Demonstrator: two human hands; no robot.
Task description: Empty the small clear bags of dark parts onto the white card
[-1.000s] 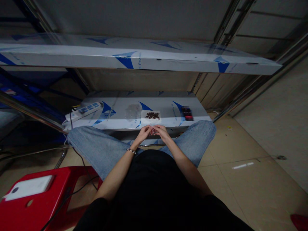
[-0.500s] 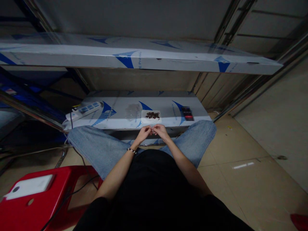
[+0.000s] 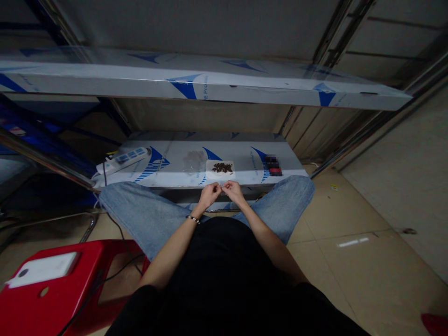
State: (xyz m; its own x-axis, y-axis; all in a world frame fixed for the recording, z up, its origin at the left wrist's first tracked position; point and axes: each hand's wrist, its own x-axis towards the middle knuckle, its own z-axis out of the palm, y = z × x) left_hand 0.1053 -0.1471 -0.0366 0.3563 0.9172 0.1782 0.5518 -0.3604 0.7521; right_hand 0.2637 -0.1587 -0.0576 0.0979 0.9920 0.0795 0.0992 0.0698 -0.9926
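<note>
Logged from the head view. Readable print: only the letters "Pro" on the blue-and-white protective film covering the steel bench (image 3: 245, 154) and the shelf (image 3: 245, 84) above it. The rest of the film's wording is too small or skewed to make out. Dark, irregular pieces (image 3: 222, 168) lie in a small heap on a white paper square (image 3: 212, 173), on the bench just ahead of both hands and not touching them. The left hand (image 3: 209, 195) and right hand (image 3: 234, 190) are drawn in close, just off the bench's front edge, with the fingertips (image 3: 217, 186) pinched narrow and nearly meeting. Whether they hold a piece is too small to tell. A clear plastic bag (image 3: 193, 162) lies ahead of the left hand, a power strip (image 3: 122, 158) farther left, and a blurred, unreadable item (image 3: 273, 165) ahead of the right hand.
</note>
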